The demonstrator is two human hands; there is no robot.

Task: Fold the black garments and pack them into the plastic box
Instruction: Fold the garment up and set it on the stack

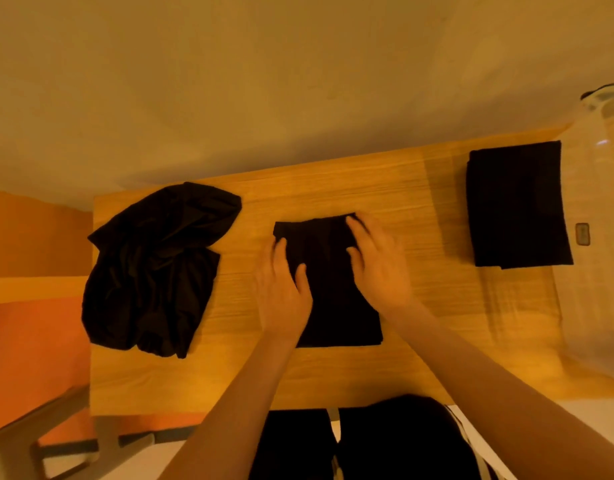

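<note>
The black garments lie in three places on the wooden table [385, 188]. A folded garment [328, 282], a neat dark rectangle, sits at the centre of the table, and both hands rest on it. The left hand [281, 292] lies flat along the rectangle's 9 o'clock edge, its grip spread, fingers straight and pointing toward 12 o'clock, pressing on the cloth rather than curling round it. The right hand [378, 261] covers the corner toward 1 o'clock, its grip likewise spread, fingers extended over the fabric and partly onto the table beside it; motion blur softens the fingertips, so I cannot tell whether any of them catch the edge of the cloth.

At 9 o'clock from the folded piece, well apart from it, a crumpled pile [156, 268] of black cloth lies loose and unfolded, reaching close to the table's left edge.

At 3 o'clock, a second folded stack [516, 206] of black cloth lies squared off inside the plastic box [575, 299], whose clear walls show faintly around it at the right end of the table. A small dark latch [582, 233] sits on the box just beside the stack's right edge.

At 6 o'clock, the person's dark-clothed lap [385, 441] shows below the table's near edge.
</note>
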